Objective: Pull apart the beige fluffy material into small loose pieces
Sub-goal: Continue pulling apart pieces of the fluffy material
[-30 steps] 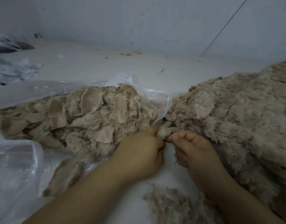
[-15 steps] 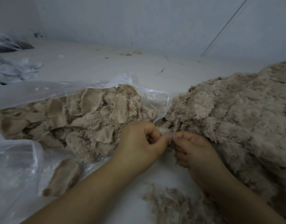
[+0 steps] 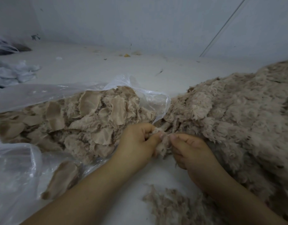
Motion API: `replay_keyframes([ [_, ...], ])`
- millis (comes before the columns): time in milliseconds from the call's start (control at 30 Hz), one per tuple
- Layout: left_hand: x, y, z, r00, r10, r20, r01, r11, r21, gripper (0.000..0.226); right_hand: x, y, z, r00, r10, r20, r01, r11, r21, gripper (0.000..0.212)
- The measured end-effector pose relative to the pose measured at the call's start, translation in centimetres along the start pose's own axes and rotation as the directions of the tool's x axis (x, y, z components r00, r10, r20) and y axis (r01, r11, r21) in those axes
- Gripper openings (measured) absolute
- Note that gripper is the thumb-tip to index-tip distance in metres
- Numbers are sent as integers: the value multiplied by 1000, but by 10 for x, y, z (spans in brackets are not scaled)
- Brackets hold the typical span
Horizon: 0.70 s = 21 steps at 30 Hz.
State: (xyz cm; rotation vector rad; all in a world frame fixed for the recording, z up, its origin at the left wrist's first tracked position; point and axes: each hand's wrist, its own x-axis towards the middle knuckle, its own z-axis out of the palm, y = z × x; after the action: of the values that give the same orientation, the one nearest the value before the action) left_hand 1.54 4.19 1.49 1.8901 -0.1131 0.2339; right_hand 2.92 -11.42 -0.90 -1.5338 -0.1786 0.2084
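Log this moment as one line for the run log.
left hand: pinching beige tuft | right hand: pinching same tuft | fluffy pile: right | plastic bag: left

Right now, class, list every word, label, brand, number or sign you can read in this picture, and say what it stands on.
None: no readable text shows anywhere.
The clear plastic bag holding fabric pieces bears no print.
The fluffy pile, the tuft pinched between the left hand and right hand, and the loose shreds carry no tag.
The wall and white cloth are unmarked.
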Motion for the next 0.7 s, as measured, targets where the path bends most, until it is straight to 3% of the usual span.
replay_keyframes([
  [200,-1,-2,0,998,-46,-35,40,985,-167,35,0,-7,3,999,39,-36,-34,991,130,51],
  [367,-2,-1,0,995,-74,-69,56,970,-239,35,0,-5,3,995,56,-86,-45,991,125,47],
  [500,0,-1,-9,983,-104,-151,44,935,-352,35,1,-6,1,978,120,-172,-78,970,231,38],
  [633,-1,0,-6,994,-109,-6,97,906,-411,27,-2,-8,1,991,58,-122,-41,990,136,22],
  [700,-3,2,-2,996,-69,55,86,900,-427,25,-3,-8,1,995,34,-90,-21,990,138,28],
])
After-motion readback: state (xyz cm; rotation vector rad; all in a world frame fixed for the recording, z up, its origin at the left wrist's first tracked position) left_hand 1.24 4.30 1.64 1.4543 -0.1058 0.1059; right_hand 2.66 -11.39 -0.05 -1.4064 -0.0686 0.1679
